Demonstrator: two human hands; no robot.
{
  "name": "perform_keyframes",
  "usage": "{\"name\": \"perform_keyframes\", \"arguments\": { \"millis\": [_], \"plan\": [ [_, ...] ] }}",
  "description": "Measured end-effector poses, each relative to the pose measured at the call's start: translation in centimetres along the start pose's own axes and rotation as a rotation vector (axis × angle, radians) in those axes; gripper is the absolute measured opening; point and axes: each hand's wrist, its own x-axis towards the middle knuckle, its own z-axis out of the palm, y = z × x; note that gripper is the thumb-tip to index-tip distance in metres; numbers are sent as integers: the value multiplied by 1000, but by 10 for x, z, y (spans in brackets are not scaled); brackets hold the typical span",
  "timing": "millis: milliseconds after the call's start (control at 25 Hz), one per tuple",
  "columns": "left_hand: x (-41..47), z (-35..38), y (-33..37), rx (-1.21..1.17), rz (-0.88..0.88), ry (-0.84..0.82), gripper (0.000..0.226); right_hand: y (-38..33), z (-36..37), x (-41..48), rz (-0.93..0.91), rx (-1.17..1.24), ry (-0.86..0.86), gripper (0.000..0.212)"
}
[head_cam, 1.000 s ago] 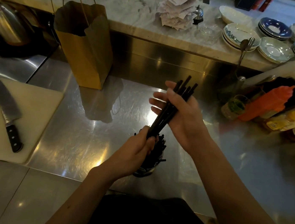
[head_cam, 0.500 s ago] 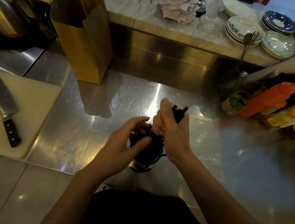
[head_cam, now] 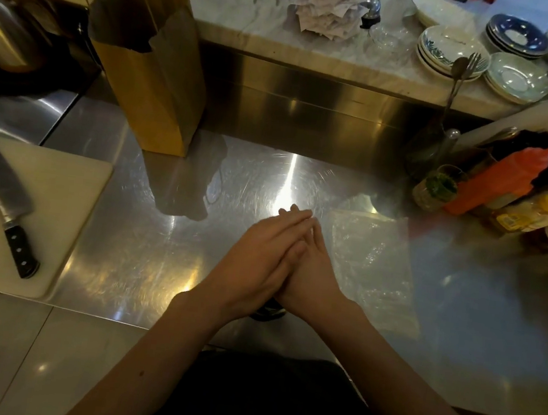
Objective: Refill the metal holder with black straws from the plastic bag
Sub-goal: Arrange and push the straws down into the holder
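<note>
Head view looks down on a steel counter [head_cam: 142,260]. A brown paper bag [head_cam: 156,89] stands upright at the back left. The clear plastic bag [head_cam: 373,261] lies flat just right of the hands, its long axis running away from the person. Left hand [head_cam: 259,260] lies over right hand [head_cam: 315,278], fingers straight, gripping nothing, covering the metal holder [head_cam: 268,312]; only its dark lower edge shows. The straws are hidden, so their direction cannot be told
</note>
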Motion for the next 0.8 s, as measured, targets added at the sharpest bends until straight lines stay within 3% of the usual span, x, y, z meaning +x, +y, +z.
{"name": "perform_keyframes", "arguments": {
  "millis": [80,240,480,600,800],
  "plan": [
    [0,9,-10,-2,-62,-20,53,5,-2,0,24,51,-46,73],
    [-1,19,-37,104,-108,16,57,16,-6,-6,86,366,-98,92],
    [3,22,-48,326,-120,-55,67,28,-13,-16,80,754,-123,98],
    [6,25,-48,543,-73,-114,75,30,-12,-20,121,824,-184,108],
    [11,23,-48,573,-53,-158,75,29,-10,-23,171,905,-203,112]
  ]
}}
